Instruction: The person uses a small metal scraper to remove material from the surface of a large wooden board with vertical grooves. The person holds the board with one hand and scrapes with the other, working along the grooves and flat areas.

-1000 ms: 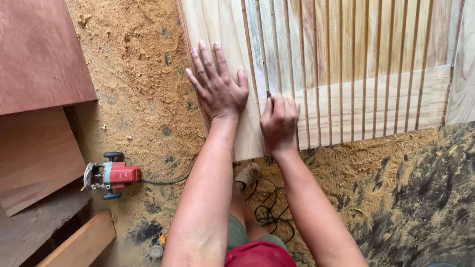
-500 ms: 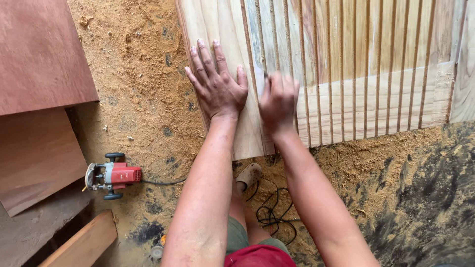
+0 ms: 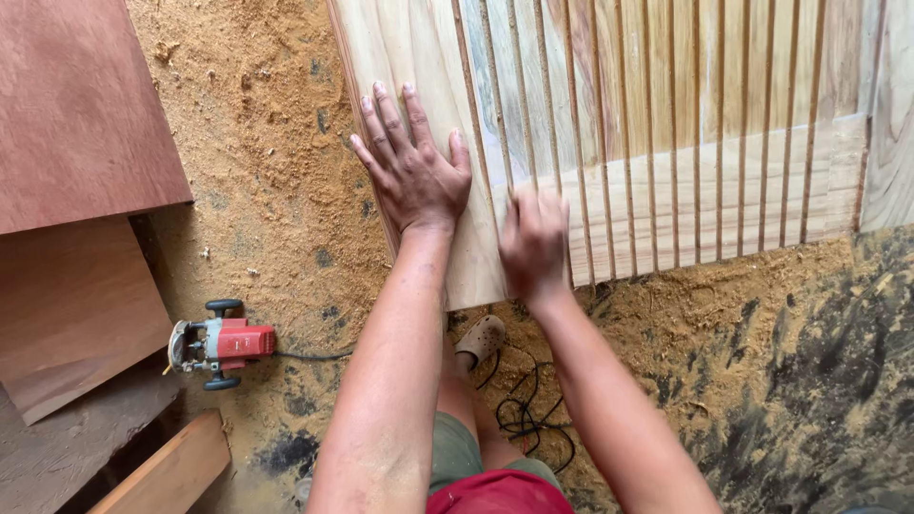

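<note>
Grooved wood panel (image 3: 666, 124) is laid on sawdust-covered floor (image 3: 267, 143). Left hand (image 3: 411, 171) is pressed flat on it, fingers spread wide; right hand (image 3: 535, 243), blurred, fingers curled on panel's lower edge. Red router (image 3: 221, 343) is seen lower left, beside reddish plywood sheets (image 3: 76, 114).

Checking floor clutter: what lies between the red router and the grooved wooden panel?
In the head view, only sawdust-covered floor separates the red router from the grooved panel; the router's black cord trails across it toward the person's leg.

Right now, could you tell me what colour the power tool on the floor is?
The power tool is red with black knobs, seen in the head view.
</note>
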